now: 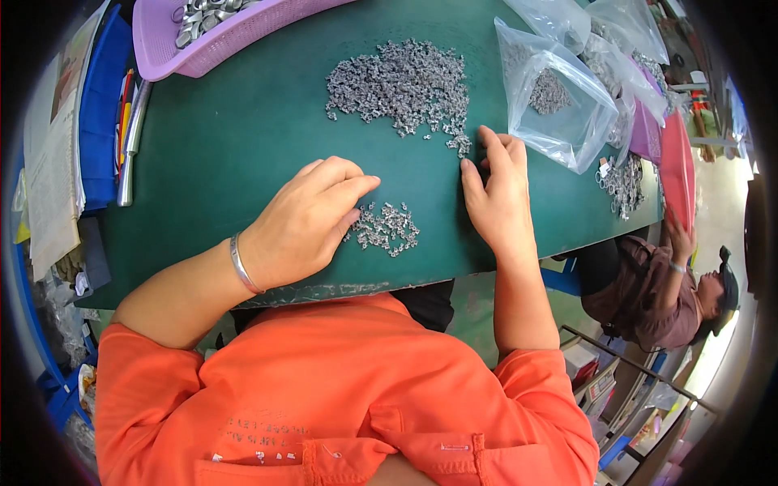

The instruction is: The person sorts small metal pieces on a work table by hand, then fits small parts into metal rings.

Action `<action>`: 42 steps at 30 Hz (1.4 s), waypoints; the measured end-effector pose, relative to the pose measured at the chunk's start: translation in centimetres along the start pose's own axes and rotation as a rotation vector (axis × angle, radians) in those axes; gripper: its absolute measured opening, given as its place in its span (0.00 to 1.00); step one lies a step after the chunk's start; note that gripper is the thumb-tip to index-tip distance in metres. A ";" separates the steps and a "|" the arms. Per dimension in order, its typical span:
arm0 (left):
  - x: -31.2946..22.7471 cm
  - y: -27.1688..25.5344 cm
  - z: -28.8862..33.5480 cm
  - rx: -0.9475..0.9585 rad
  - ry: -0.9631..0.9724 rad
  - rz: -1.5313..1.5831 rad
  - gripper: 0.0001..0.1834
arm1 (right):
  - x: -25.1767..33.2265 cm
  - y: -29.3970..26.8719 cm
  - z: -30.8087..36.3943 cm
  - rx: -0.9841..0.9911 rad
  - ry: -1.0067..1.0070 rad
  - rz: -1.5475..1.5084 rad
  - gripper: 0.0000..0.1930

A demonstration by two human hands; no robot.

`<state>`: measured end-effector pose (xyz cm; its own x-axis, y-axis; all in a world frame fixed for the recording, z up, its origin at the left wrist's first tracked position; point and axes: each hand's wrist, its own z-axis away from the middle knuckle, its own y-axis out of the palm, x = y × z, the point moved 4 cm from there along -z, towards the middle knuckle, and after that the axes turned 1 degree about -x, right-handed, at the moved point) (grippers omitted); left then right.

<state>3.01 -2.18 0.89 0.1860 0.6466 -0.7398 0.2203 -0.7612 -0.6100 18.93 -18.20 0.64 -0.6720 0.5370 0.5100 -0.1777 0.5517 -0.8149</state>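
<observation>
Across the green tabletop (pixel 219 130), small metal fittings (pixel 391 227) lay clustered beside the left hand (pixel 300 220) and heaped near the right hand (pixel 500 198), thumbs parted from forefingers, though I couldn't tell whether either held any.

My tbl (pixel 243 130) looks smooth, semi-matt; on it, dull metal pcs (pixel 401 85); glossy clear plastic bags (pixel 559 121) at its R, plastic bskt (pixel 235 42) at its far L.

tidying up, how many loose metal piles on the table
3: large pile ahead, small pile by left hand, another pile at right edge; bags may hide more
</observation>
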 end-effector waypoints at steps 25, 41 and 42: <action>-0.2 0.4 0.4 -0.007 0.077 -0.031 0.14 | 4.2 2.0 -1.9 0.134 -0.534 -0.270 0.17; 0.2 0.1 0.0 0.029 0.026 0.014 0.14 | 3.0 1.1 1.0 0.140 -0.585 -0.101 0.15; 0.2 0.1 0.0 0.029 0.024 0.013 0.14 | 2.9 0.9 0.9 0.101 -0.554 -0.118 0.14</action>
<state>3.07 -2.14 0.62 0.2120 0.6378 -0.7405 0.1904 -0.7701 -0.6088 16.15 -16.67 1.12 -0.9150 0.0457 0.4009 -0.3238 0.5097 -0.7971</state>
